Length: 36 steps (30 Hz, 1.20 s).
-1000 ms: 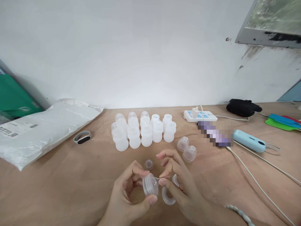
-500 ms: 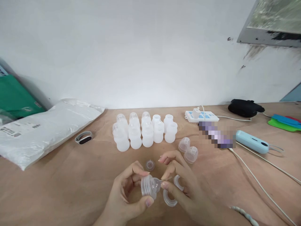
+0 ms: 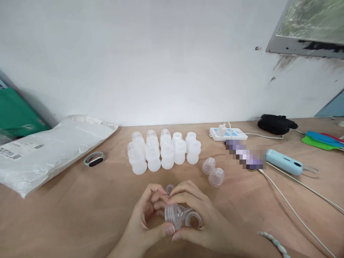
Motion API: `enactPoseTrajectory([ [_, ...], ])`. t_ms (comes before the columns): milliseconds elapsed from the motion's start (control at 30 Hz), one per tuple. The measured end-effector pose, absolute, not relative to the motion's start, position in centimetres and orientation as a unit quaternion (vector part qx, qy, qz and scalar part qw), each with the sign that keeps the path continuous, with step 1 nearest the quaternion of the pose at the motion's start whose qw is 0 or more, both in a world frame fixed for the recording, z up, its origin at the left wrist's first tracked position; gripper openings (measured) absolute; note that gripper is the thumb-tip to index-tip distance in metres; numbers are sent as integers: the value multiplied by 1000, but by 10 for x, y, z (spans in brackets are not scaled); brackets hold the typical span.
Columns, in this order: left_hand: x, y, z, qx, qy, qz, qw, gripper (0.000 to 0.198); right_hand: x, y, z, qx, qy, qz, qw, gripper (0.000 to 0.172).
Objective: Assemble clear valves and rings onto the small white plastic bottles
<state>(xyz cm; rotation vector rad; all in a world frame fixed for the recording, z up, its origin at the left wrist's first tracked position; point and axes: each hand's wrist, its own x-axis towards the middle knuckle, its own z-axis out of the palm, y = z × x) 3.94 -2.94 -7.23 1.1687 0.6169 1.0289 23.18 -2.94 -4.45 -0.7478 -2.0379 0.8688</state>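
Note:
My left hand [image 3: 146, 218] is closed on a clear baby bottle collar [image 3: 168, 215], thumb below and fingers above. A clear teat [image 3: 179, 215] sticks out of the collar to the right. My right hand [image 3: 206, 211] curves over the teat side, its fingertips at the collar's top edge and its thumb at the lower edge. Behind the teat tip, a loose clear ring [image 3: 194, 219] lies on the table, partly hidden by my right hand; any second ring is hidden. Another teat [image 3: 169, 188] lies just beyond my fingertips, partly covered.
Several white bottles [image 3: 167, 157] stand in rows ahead, the left ones with clear domes. Two clear dome caps [image 3: 216, 177] sit to their right. A wristband [image 3: 94, 159] and white plastic package [image 3: 61, 143] lie left. Right are a power strip [image 3: 228, 133], cables and a blue device [image 3: 284, 162].
My right hand has moved from pinching the teat's tip to holding the collar's rim, its fingers now above and thumb below. The view has shifted slightly.

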Motion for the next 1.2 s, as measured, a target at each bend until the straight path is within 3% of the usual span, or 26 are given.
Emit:
enactPoseTrajectory([
  [567, 33, -20, -69, 560, 370, 451, 589, 36, 254, 2, -61, -388, -778, 273, 412, 31],
  [833, 32, -22, -65, 578, 399, 454, 549, 28, 268, 15, -79, -481, -847, 55, 220, 50],
  [900, 31, -22, -65, 579, 403, 455, 544, 28, 269, 15, -72, -477, -849, 47, 225, 48],
  [1000, 30, -22, -65, 577, 415, 453, 538, 30, 273, 26, -48, -472, -829, 15, 300, 14],
  [1067, 29, -22, -64, 577, 425, 452, 532, 30, 278, 46, -28, -481, -810, -38, 335, 16],
  [1200, 28, -21, -64, 584, 430, 462, 511, 30, 283, 105, 2, -496, -810, -64, 306, 27],
])
